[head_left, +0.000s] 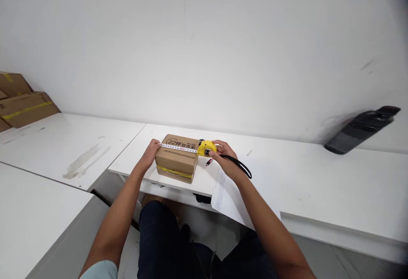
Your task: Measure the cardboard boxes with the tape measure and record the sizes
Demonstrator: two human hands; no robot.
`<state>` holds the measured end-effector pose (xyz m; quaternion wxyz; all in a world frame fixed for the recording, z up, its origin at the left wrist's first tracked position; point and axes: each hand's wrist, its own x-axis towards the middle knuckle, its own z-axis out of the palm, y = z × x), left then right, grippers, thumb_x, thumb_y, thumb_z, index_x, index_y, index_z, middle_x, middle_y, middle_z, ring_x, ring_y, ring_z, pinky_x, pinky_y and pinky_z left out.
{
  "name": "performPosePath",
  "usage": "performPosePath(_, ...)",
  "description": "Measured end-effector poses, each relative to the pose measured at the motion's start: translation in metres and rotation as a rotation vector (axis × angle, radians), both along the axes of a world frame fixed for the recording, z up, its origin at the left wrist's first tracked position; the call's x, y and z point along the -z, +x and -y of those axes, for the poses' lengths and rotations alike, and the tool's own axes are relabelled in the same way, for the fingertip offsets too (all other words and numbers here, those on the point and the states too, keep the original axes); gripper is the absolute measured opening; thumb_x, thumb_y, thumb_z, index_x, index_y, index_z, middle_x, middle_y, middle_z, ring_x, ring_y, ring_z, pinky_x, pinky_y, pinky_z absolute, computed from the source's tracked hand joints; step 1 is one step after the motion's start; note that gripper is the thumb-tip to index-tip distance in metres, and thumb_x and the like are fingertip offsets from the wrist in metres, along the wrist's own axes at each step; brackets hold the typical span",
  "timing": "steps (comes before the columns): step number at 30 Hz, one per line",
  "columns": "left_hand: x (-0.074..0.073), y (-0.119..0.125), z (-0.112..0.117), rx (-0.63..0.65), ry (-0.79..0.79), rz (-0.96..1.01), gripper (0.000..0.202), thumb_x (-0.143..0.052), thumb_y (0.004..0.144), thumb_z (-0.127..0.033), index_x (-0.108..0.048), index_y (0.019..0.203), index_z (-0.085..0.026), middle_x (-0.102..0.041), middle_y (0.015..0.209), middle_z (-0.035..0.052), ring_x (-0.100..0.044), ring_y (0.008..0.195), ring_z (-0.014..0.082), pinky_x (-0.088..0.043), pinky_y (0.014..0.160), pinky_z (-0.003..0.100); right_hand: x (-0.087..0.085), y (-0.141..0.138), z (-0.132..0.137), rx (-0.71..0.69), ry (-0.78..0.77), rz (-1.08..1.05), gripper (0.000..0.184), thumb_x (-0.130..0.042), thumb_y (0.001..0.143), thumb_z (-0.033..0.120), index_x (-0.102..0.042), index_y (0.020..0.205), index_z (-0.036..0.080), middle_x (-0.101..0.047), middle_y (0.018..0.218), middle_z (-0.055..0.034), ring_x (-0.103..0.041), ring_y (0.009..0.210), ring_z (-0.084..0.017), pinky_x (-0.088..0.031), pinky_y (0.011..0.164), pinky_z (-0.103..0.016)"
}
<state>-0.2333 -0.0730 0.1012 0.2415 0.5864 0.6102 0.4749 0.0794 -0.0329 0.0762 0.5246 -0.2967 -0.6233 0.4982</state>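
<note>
A small brown cardboard box point(174, 163) with dark printing and yellow tape along its front side rests on the white table. Across its top lies the white blade of a tape measure, drawn out from the yellow case point(206, 147). My right hand point(226, 156) is closed around that case at the box's right edge, and a black wrist strap point(244, 166) loops off it. At the box's left edge, my left hand point(152, 150) has its fingers pinched at the blade's end. A pen point(209, 161) lies just below the case, partly hidden.
A sheet of paper point(228, 198) with writing lies under my right forearm, over the table's front edge. A dark bottle point(358, 130) stands far right by the wall. Taped cardboard boxes point(28, 108) are stacked far left. The white table point(318, 177) runs along the wall.
</note>
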Motion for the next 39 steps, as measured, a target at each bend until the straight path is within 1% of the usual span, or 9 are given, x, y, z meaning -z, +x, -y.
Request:
performPosePath(4,-0.007,-0.002,-0.012,0.104,-0.096,-0.097,0.03,-0.054,0.089,-0.044,-0.04,0.074,-0.022,-0.041,0.073,-0.0031,-0.042,0.068,0.0154,-0.034,0.062,0.028,-0.005,0.005,0.001,0.032,0.026,0.036,0.045,-0.074,0.077,0.044,-0.058,0.115,0.027,-0.073,0.112,-0.006,-0.07,0.099,-0.022,-0.058,0.081,-0.038)
performPosePath(7,-0.011,-0.003,-0.018,0.16,-0.187,-0.086,0.039,-0.055,0.088,-0.05,-0.035,0.07,-0.022,-0.036,0.067,-0.0043,-0.037,0.062,0.0138,-0.028,0.057,0.027,-0.003,0.006,0.0,0.051,0.018,0.017,0.045,-0.075,0.076,0.044,-0.06,0.114,0.027,-0.072,0.117,-0.0065,-0.069,0.106,-0.024,-0.058,0.084,-0.038)
performPosePath(11,-0.01,-0.005,-0.023,0.152,-0.205,-0.011,0.04,-0.054,0.087,-0.052,-0.033,0.07,-0.022,-0.035,0.066,-0.0048,-0.035,0.06,0.0133,-0.026,0.055,0.026,0.002,0.004,0.001,0.079,-0.012,-0.004,0.047,-0.075,0.075,0.047,-0.063,0.115,0.026,-0.073,0.117,-0.0076,-0.069,0.106,-0.025,-0.058,0.086,-0.041)
performPosePath(14,-0.009,-0.007,-0.025,0.147,-0.222,0.003,0.039,-0.054,0.087,-0.052,-0.036,0.07,-0.022,-0.036,0.066,-0.0046,-0.035,0.059,0.0131,-0.025,0.055,0.025,0.007,0.007,0.001,0.102,-0.033,-0.024,0.049,-0.077,0.074,0.049,-0.064,0.115,0.026,-0.073,0.117,-0.0087,-0.07,0.107,-0.026,-0.057,0.091,-0.044)
performPosePath(19,-0.01,-0.009,-0.027,0.156,-0.302,0.012,0.04,-0.056,0.086,-0.054,-0.037,0.072,-0.022,-0.037,0.065,-0.0052,-0.034,0.056,0.0122,-0.025,0.052,0.025,0.016,0.023,0.0,0.138,-0.038,-0.052,0.052,-0.078,0.074,0.049,-0.064,0.118,0.025,-0.073,0.118,-0.0092,-0.069,0.111,-0.026,-0.052,0.101,-0.047)
performPosePath(23,-0.009,-0.009,-0.025,0.157,-0.259,-0.068,0.037,-0.047,0.09,-0.055,-0.041,0.073,-0.022,-0.047,0.071,-0.0017,-0.044,0.065,0.0162,-0.034,0.058,0.028,0.025,0.035,0.004,0.191,0.013,0.015,0.048,-0.075,0.079,0.048,-0.065,0.12,0.026,-0.073,0.117,-0.0075,-0.069,0.11,-0.026,-0.053,0.099,-0.047)
performPosePath(27,-0.005,-0.012,-0.026,0.198,-0.2,-0.194,0.04,-0.035,0.096,-0.054,-0.048,0.076,-0.022,-0.057,0.082,0.0025,-0.051,0.08,0.0216,-0.04,0.072,0.033,0.022,0.028,0.016,0.225,0.078,0.127,0.043,-0.072,0.081,0.045,-0.067,0.12,0.027,-0.074,0.113,-0.0057,-0.071,0.102,-0.026,-0.055,0.094,-0.046)
performPosePath(32,-0.004,-0.013,-0.023,0.169,-0.16,-0.237,0.039,-0.035,0.096,-0.052,-0.044,0.072,-0.023,-0.055,0.077,0.0009,-0.05,0.074,0.0207,-0.039,0.071,0.033,0.016,0.004,0.023,0.219,0.119,0.126,0.038,-0.067,0.085,0.044,-0.068,0.119,0.028,-0.069,0.126,-0.0058,-0.07,0.101,-0.025,-0.058,0.088,-0.041)
performPosePath(39,-0.011,-0.005,-0.013,0.063,-0.161,-0.245,0.033,-0.038,0.095,-0.044,-0.039,0.07,-0.023,-0.049,0.071,-0.0015,-0.047,0.07,0.0184,-0.034,0.063,0.029,0.03,-0.001,0.019,0.248,0.09,0.075,0.047,-0.067,0.085,0.048,-0.061,0.127,0.027,-0.069,0.124,-0.007,-0.069,0.103,-0.025,-0.058,0.089,-0.043)
